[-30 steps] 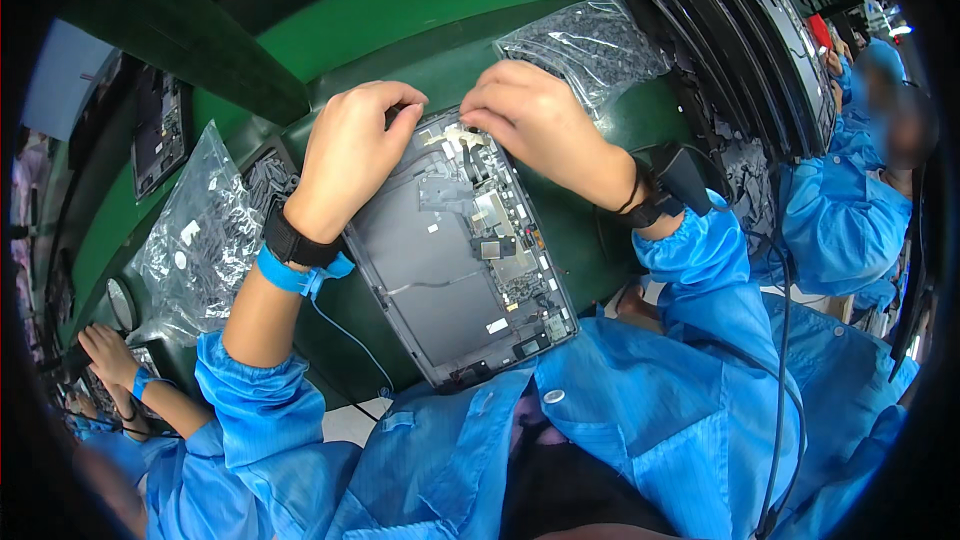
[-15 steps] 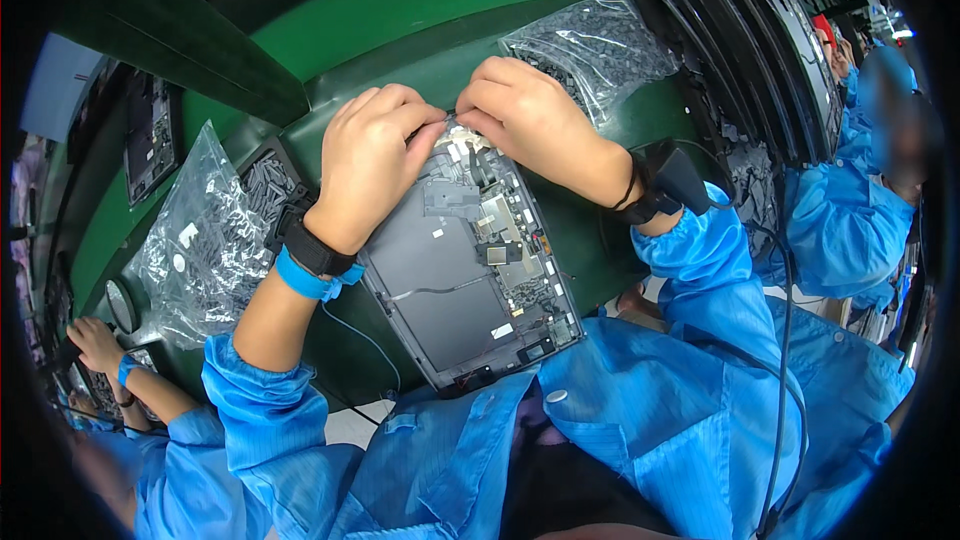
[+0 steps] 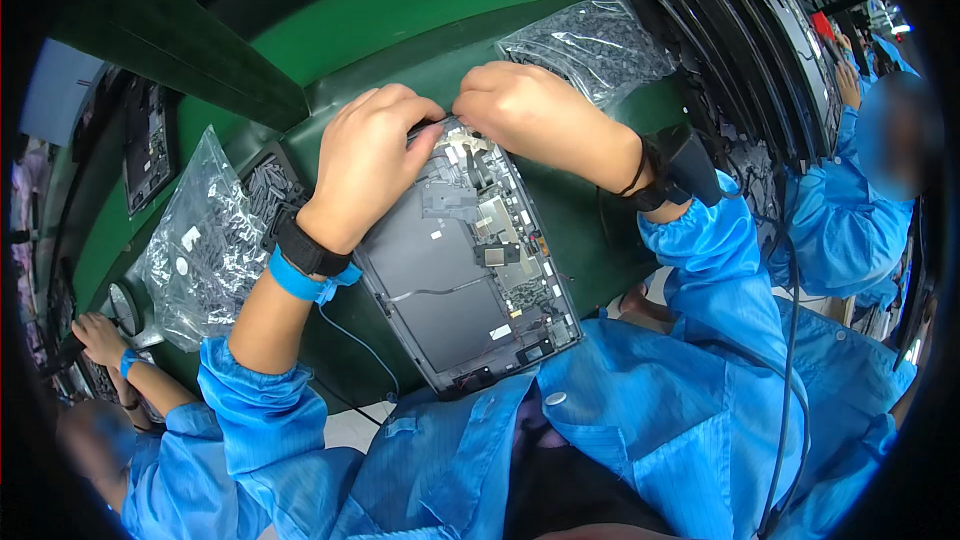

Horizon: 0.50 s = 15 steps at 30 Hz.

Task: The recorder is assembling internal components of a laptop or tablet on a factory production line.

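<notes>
An opened tablet (image 3: 428, 250) lies tilted in front of me, its near end by my blue jacket. Flat dark battery panels fill its left side, and a circuit board (image 3: 497, 215) runs down the right. Both hands work at its far edge. My left hand (image 3: 372, 155) is closed in a pinch at the far left corner, near a small dark piece too little to name. Curled fingers close my right hand (image 3: 530, 115) just beside it, the fingertips turned down and hidden. What either hand pinches cannot be made out.
Clear plastic bags of small dark parts, one on the left (image 3: 200, 250) and one at the far right (image 3: 595, 45), lie on the green bench (image 3: 350, 15). Dark tablet frames (image 3: 750, 50) stand in a row at right. Co-workers sit on both sides. A cable (image 3: 790, 340) hangs by my right arm.
My right hand has turned, its back now flatter and its fingers more tucked under, while staying at the far edge. My left hand keeps its pinch. The tablet has barely shifted.
</notes>
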Available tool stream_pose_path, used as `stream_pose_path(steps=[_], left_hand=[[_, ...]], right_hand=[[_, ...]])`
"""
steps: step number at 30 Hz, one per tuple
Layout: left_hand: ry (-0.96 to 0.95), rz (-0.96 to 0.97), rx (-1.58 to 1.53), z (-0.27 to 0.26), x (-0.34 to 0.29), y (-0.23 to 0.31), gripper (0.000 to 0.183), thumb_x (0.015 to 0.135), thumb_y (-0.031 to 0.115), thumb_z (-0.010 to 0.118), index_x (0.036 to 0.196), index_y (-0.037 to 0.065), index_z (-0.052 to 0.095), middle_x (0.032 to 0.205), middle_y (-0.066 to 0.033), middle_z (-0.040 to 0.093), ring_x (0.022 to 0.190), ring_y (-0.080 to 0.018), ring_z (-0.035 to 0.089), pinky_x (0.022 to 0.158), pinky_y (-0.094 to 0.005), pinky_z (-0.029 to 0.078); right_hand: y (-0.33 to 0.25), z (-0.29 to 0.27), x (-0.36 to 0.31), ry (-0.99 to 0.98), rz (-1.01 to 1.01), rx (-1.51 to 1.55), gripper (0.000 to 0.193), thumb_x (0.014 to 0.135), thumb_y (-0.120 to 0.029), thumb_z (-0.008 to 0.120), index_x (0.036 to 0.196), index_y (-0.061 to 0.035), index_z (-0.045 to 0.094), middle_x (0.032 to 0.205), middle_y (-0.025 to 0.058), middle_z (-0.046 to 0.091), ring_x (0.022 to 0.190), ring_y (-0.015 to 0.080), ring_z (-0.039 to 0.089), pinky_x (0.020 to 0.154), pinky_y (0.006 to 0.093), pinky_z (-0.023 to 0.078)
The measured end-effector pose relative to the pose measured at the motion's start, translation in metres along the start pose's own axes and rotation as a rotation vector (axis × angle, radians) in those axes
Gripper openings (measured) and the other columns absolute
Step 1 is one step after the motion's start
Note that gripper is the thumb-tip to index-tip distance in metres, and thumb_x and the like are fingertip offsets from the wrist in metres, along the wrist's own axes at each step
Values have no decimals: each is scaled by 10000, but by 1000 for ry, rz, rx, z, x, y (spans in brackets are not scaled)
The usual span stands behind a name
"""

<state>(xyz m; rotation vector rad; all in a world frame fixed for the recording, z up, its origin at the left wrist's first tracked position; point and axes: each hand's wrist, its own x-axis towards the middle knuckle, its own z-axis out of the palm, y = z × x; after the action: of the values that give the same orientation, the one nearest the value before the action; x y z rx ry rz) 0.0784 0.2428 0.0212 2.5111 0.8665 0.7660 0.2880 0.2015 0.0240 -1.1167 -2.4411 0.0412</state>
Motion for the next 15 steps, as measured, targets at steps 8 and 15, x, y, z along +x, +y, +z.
stream_pose_path(steps=[8,15], left_hand=[[-57,8,15,-2,4,6,121,786,89,712,899,45,718,885,-82,652,853,-292,630,750,-383,500],[-73,-25,-49,1,5,1,134,801,86,712,928,48,736,885,-76,647,833,-269,629,736,-358,504]], right_hand=[[-1,-4,0,21,30,48,107,732,-60,662,831,-25,640,826,91,601,830,273,623,742,372,529],[-52,-8,-26,111,186,-86,317,773,-153,727,1051,-14,663,1314,165,525,1221,332,478,969,442,407]])
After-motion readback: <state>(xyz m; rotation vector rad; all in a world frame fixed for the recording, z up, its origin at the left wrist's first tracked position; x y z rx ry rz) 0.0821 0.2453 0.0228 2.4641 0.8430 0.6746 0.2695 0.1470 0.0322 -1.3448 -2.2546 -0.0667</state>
